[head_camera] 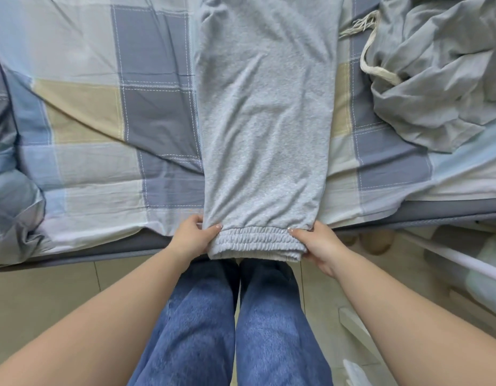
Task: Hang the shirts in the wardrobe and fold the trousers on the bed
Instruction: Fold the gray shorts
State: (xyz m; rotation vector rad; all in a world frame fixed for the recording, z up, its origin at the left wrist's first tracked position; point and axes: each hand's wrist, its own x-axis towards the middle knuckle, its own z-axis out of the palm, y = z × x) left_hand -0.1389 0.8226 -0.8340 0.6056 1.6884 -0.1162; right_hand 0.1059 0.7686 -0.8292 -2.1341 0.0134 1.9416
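My fingers (215, 227) on both hands pinch the elastic cuffs of the grey trousers (265, 129), laid lengthwise on the bed (82, 107), cuffs at its near edge. Folding step; next, probably carry the cuffs far toward the waist.

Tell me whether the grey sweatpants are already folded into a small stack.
No, the grey sweatpants lie stretched out along the checked bedsheet.

Text on trousers (265, 129): none readable
Text on bed cover (82, 112): none readable, only a checked pattern
Labels, brands, numbers, signs: none readable anywhere in view
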